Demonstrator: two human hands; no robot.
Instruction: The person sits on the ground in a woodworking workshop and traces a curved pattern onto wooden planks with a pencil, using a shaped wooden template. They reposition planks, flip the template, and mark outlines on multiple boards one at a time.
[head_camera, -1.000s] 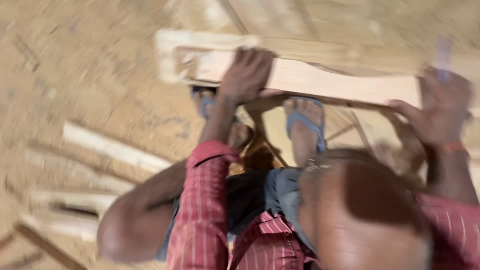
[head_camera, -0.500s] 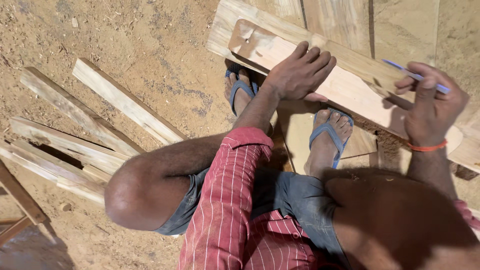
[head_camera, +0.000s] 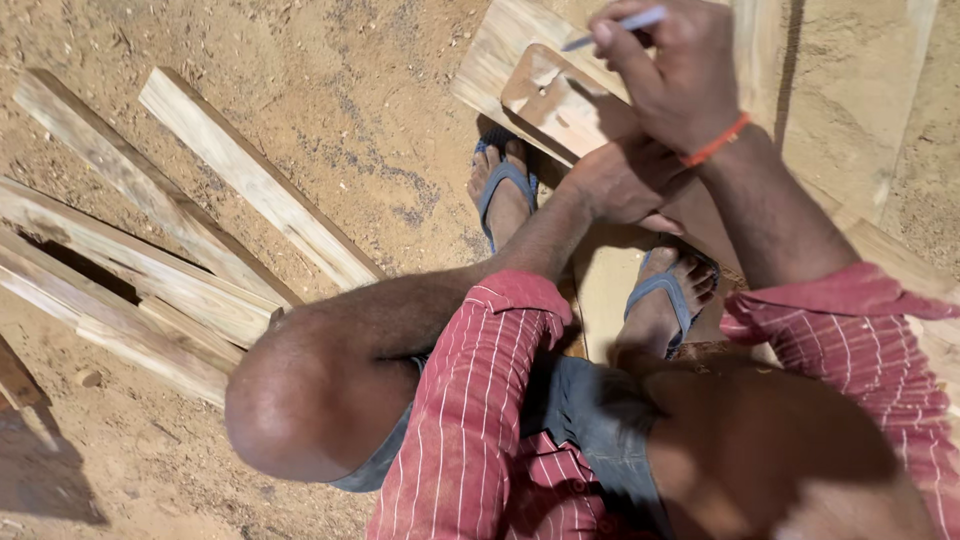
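While you squat over the work in the head view, your right hand (head_camera: 665, 75) is closed around a pen (head_camera: 615, 25) held tip-down over the flat wooden template (head_camera: 555, 100), and your left hand (head_camera: 625, 180) lies flat, fingers together, pressing down just below and beside the right one. The template lies on the long pale plank (head_camera: 490, 60) that runs under both hands, directly beneath the pen and just beyond your left fingertips. Because your left hand bears on the near end only, I judge the far end of the template could pivot or creep under the pen's drag, and the traced line would wander. Sandy grit on the ground (head_camera: 330, 110) could also let the plank itself slide if you lean harder. Your crossed forearms crowd each other, so a bump of the right wrist against the left could jolt the pen. Your toes sit close under the plank's edge, where a shifting board could pinch them. Counting: one pen, one template with what look like two small holes near its far end, one orange wrist band (head_camera: 715, 142) on the right wrist, and two blue sandals (head_camera: 500, 185). To the left of your left hand, well apart, lie loose wooden slats (head_camera: 250, 185); I make out about five, though their overlap makes the count uncertain. Further boards lie beyond your right hand.
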